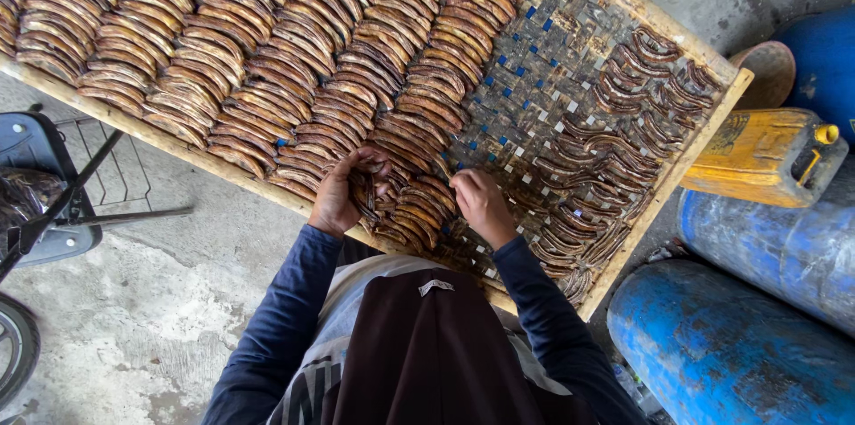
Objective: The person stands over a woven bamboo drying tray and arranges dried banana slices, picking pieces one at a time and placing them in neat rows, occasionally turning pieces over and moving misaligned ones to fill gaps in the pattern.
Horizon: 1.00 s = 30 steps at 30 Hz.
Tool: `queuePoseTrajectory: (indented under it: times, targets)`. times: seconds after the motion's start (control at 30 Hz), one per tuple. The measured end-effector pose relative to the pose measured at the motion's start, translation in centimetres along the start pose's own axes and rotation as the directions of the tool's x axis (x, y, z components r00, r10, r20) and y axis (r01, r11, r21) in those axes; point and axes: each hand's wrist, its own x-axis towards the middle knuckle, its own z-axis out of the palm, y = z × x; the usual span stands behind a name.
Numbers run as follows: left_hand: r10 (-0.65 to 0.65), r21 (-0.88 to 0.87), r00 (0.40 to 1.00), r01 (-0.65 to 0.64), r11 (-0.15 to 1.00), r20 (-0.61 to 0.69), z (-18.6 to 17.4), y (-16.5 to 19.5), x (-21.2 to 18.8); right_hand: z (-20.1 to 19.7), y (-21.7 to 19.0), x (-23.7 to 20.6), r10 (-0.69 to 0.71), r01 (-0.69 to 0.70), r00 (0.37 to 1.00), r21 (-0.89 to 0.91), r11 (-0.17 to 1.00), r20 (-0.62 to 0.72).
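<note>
Gripping a bunch of brown dried slices (365, 198), the left hand (338, 198) fed the row while the right hand (481, 202), fingers curled, pressed one onto the woven tray (534, 77); overlapping evenly looked key.

Navy long sleeves, dark brown headscarf, white-and-black patterned top, 2 bare hands

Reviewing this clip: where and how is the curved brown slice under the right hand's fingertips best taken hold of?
Probably by its free end nearest the person, pinched from above: the slice lies flat on the woven tray, its far side overlapped by neighbouring slices. The right hand already comes that way.
</note>
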Motion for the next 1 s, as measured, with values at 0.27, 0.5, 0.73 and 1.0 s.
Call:
queuePoseTrajectory:
  times: [0.27,0.5,0.73,1.0]
  targets:
    - [-0.266,0.100,0.961,0.258,0.961,0.077,2.2,-4.1,2.2,-0.8,-1.5,-2.0,0.026,-0.021,0.997,-0.063,0.998,0.078]
    - [-0.222,0.274,0.975,0.215,0.937,-0.006,3.1,-5.2,3.3,-1.1,-2.1,-1.7,0.084,-0.084,0.996,0.009,0.996,0.013]
    - [-0.138,0.294,0.990,0.137,0.946,-0.018,3.1,-4.9,4.3,0.9,-2.8,1.1,0.251,-0.251,0.965,0.007,0.968,-0.076]
    - [-0.074,0.086,0.969,0.055,0.995,0.234,3.8,-3.3,3.3,3.2,-0.2,0.5,0.199,-0.208,0.976,-0.126,0.970,-0.085]
